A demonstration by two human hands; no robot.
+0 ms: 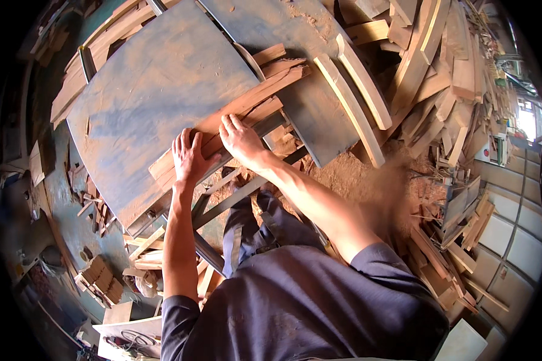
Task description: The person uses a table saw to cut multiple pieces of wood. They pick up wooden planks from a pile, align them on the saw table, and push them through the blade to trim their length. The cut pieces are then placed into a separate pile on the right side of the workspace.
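A long reddish-brown wooden plank lies slantwise across the dusty grey metal machine table, its far end reaching over the gap in the table. Along its near side lies a second, shorter reddish strip. My left hand grips the wood toward its left end, fingers over the top and thumb spread to the right. Just right of it, my right hand has its fingers bent over the near side of the wood. The undersides of both hands are hidden.
Two pale curved wooden pieces rest on the right-hand table section. Past them rises a large heap of offcuts. Sawdust covers the floor below. More wood scraps lie at lower left, and metal bars run under the table's near edge.
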